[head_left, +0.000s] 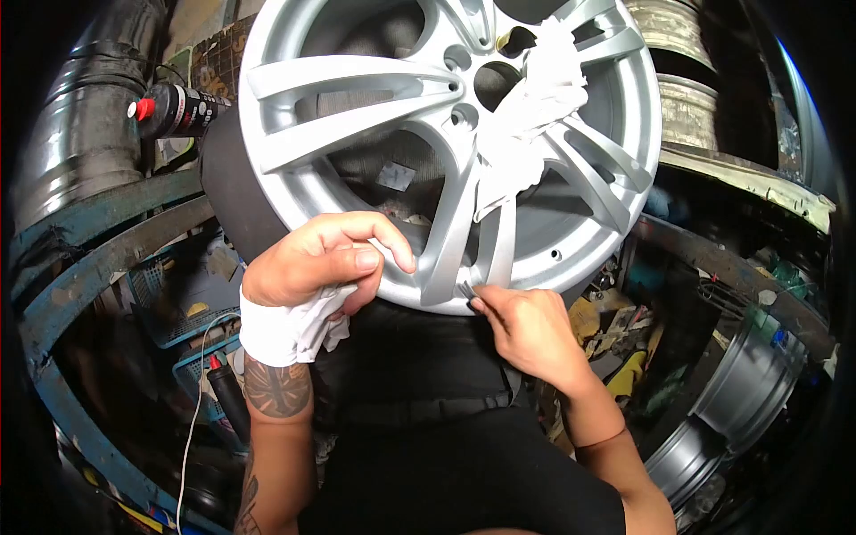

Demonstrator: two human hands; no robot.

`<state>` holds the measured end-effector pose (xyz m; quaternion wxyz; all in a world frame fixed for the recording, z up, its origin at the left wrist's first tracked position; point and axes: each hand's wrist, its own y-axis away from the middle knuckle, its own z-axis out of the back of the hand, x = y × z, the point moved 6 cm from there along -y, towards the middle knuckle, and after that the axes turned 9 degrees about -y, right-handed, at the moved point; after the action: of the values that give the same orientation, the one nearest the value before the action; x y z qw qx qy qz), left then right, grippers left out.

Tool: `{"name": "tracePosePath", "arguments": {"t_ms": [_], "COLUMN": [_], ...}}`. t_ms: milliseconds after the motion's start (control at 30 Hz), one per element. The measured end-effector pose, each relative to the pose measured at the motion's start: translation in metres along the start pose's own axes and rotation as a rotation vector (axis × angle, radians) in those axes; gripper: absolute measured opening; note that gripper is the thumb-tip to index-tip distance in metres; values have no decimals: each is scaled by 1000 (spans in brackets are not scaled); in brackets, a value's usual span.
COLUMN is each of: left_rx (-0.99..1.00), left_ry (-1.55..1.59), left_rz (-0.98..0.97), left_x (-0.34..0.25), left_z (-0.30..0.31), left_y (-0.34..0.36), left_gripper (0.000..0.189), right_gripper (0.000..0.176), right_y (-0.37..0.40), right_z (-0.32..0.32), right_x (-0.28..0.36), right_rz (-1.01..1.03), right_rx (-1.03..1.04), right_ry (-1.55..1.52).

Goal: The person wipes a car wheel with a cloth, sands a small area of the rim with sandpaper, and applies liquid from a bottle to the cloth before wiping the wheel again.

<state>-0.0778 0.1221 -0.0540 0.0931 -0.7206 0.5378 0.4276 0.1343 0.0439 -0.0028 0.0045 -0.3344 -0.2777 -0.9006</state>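
A silver alloy wheel (339, 134) with split spokes lies face up in front of me, propped near my lap. My left hand (330, 259) is curled over a bunched white cloth (285, 325) that covers the wrist, its index fingertip at the wheel's near lip. At that lip, between two spoke ends, my right hand (530, 330) pinches a small dark strip (465, 290), whose exact kind I cannot tell. Crumpled over the right-hand spokes and partly over the hub hole is another white cloth (526, 125).
A dark bottle with a red cap (169, 111) lies tipped to the left, beside stacked metal wheels (89, 98). Blue metal rails (98, 259) run along the left side. Lower right hold more silver wheels (744, 383). A white cable (189, 428) hangs near a blue basket (169, 312).
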Motion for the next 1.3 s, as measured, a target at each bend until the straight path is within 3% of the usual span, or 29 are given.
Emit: {"name": "tracePosePath", "arguments": {"t_ms": [433,533,633,667,767,800,900,1167,1300], "left_rx": [-66,-13,-2,-4,19,16,6,31,-14], "left_ry": [36,25,28,24,21,9,-1,21,37], "left_rz": [-25,-34,-37,-38,-19,-16,-6,-39,-27], "left_x": [5,3,7,7,3,3,6,3,5], "left_z": [-3,-2,0,0,-1,-1,-2,-1,0], "left_y": [-2,-2,2,2,0,0,1,-1,1], "left_gripper": [44,42,42,42,43,43,44,44,44], "right_gripper": [12,12,15,10,12,19,10,8,27], "right_y": [3,4,11,9,8,6,-4,5,23], "right_z": [-11,-1,16,15,-16,-11,-14,4,23], "right_x": [-5,-5,1,7,0,9,1,1,-1], "right_rz": [-2,30,-60,22,138,116,57,126,100], "right_rx": [-53,31,-109,-176,-9,63,158,16,-136], "right_ry": [-76,-55,-96,-74,153,216,178,27,-78]}}
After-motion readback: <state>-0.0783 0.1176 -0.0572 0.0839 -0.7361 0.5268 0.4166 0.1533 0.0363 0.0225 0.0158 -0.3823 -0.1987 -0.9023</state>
